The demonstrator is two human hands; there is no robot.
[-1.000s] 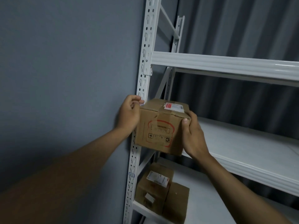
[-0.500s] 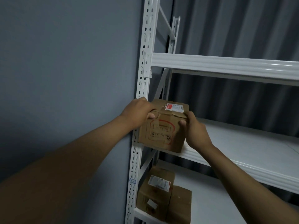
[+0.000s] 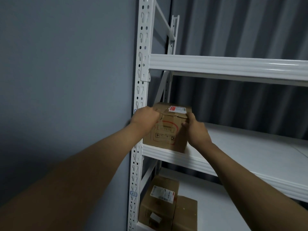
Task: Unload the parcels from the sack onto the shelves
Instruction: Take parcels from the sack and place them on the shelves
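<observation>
Box (image 3: 167, 129): sits at left end of shelf (image 3: 191, 161), near front edge. Left hand (image 3: 145, 117), right hand (image 3: 195, 129) curl round upper corners. Push it deeper, square to upright (image 3: 141, 90), before you release.

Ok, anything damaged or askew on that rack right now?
Only the held box: its top flap edge looks creased and ragged beneath the label. It sits square at the middle shelf's left end, left hand and right hand on it. Nothing spilled.
</observation>
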